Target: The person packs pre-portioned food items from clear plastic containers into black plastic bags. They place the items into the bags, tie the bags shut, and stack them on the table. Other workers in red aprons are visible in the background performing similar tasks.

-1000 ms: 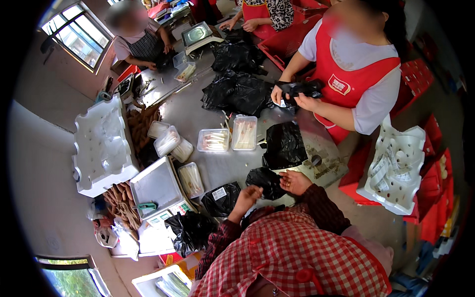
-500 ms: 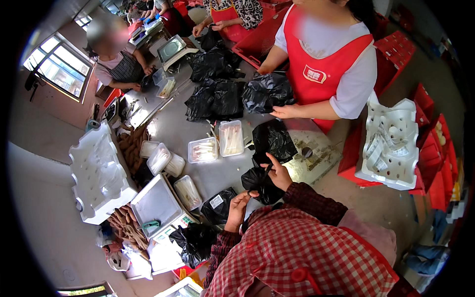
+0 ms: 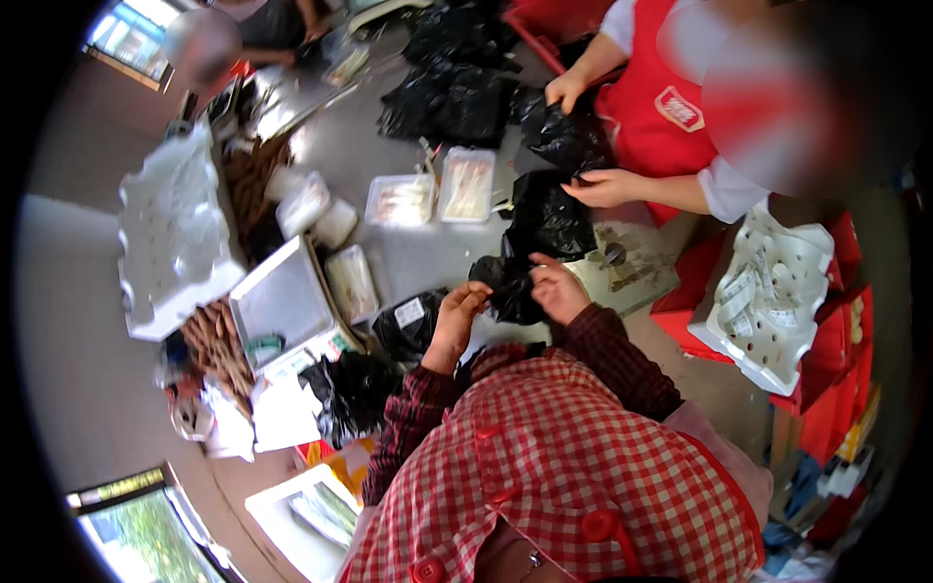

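While both hands pinch the small black plastic bag [image 3: 507,290] at its top edge, the left hand [image 3: 457,316] and the right hand [image 3: 556,290] holding it just above the grey worktop [image 3: 428,257], it looks light, soft and slippery, best taken by its gathered mouth. Just beside it lies another black bag with a white rectangular label [image 3: 409,321], beyond stand two clear lidded trays [image 3: 434,191], and white foam packaging [image 3: 175,233] sits at the left.
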Tool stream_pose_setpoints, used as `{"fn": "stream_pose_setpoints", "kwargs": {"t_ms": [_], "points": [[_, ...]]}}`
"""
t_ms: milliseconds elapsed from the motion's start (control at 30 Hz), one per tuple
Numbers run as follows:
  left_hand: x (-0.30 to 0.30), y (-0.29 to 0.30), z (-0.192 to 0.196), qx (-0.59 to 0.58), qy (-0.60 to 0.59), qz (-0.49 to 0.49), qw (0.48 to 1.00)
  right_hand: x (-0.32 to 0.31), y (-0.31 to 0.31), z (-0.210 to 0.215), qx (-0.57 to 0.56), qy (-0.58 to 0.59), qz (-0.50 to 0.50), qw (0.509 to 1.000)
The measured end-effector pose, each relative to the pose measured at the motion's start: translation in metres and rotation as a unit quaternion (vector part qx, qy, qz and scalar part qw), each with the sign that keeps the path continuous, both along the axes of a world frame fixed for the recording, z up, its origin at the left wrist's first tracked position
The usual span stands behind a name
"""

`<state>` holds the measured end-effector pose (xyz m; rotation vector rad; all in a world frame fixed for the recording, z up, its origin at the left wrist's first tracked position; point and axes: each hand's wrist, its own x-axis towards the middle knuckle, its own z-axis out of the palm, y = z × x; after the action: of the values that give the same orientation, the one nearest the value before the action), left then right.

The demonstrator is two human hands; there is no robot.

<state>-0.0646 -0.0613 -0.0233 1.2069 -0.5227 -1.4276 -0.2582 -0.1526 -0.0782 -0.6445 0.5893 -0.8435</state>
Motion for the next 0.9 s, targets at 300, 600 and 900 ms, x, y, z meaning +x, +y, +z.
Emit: {"fn": "stream_pose_setpoints", "kwargs": {"t_ms": [300,600,900], "points": [[0.004,0.035,0.025,-0.28,-0.583,-0.256,0.718,-0.011,-0.006,-0.023,0.494,-0.084,0.023,0.865],[-0.011,0.045,-0.014,-0.087,-0.548,-0.228,0.8,0.012,0.005,0.06,0.448,-0.136,0.217,0.857],[0.004,0.041,0.002,-0.251,-0.642,-0.287,0.665,0.003,-0.037,0.005,0.464,-0.181,-0.072,0.864]]}}
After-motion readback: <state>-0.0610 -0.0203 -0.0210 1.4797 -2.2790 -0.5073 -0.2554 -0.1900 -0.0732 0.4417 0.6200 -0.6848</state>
